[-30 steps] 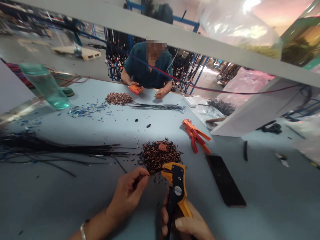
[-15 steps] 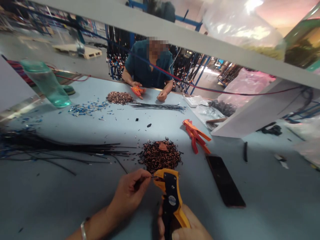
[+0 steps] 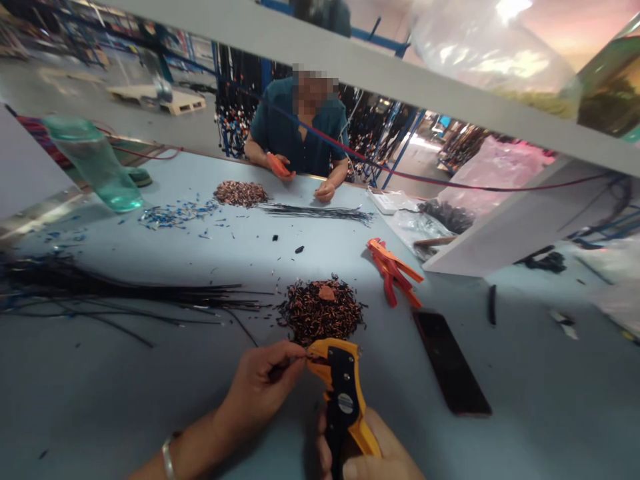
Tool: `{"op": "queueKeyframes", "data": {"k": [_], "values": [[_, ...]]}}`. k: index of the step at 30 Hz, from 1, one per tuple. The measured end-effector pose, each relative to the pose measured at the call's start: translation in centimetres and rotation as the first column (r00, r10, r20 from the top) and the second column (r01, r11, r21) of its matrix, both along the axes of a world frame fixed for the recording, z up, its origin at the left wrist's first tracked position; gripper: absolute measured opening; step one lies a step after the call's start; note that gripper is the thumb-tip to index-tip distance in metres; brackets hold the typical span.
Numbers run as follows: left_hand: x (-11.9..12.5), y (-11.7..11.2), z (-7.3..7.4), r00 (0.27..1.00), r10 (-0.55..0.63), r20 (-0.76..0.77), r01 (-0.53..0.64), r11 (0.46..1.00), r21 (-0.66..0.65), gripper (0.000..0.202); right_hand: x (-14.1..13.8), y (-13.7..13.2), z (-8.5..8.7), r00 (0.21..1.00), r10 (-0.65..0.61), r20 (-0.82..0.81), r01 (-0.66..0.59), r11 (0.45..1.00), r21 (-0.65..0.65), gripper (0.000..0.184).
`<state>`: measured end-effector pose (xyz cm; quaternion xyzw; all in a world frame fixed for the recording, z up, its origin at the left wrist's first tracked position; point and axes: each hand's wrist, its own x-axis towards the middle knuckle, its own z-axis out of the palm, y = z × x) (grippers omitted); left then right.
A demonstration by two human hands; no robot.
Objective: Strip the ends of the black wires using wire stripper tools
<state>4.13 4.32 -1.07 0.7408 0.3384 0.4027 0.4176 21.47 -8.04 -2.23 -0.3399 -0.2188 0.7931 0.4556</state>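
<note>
My right hand [image 3: 373,450] is wrapped round a yellow and black wire stripper [image 3: 345,393], whose jaws point up and to the left. Pinched between the thumb and fingers of my left hand [image 3: 263,383] is a thin black wire; its tip reaches the stripper's jaws, and most of it is hidden by the hand. Just beyond the jaws lies a pile of short black and copper-coloured offcuts [image 3: 320,317]. A bundle of long black wires [image 3: 165,291] stretches across the table's left side.
Right of the pile lie red-orange pliers [image 3: 393,270] and a dark phone [image 3: 451,363]. A green bottle [image 3: 113,170] and scattered blue terminals [image 3: 173,215] are at the far left. Across the table [image 3: 240,250] sits a co-worker [image 3: 300,133] holding an orange tool. A white shelf panel [image 3: 525,213] rises at right.
My left hand has edged slightly right, bringing the wire's tip closer into the stripper's jaws. The co-worker's orange tool has tilted and shifted a little.
</note>
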Motion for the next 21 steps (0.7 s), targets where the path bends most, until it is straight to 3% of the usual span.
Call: {"op": "queueKeyframes", "data": {"k": [16, 21], "values": [[-0.18, -0.25, 0.21, 0.998, -0.011, -0.056, 0.008, 0.999, -0.043, 0.021, -0.34, -0.46, 0.15, 0.953, -0.054, 0.297, 0.066, 0.997, -0.029, 0.052], [-0.29, -0.29, 0.01, 0.998, -0.006, -0.070, 0.002, 0.999, -0.050, 0.022, -0.22, 0.15, 0.34, 0.984, -0.052, 0.170, 0.046, 0.998, 0.036, 0.052]]}}
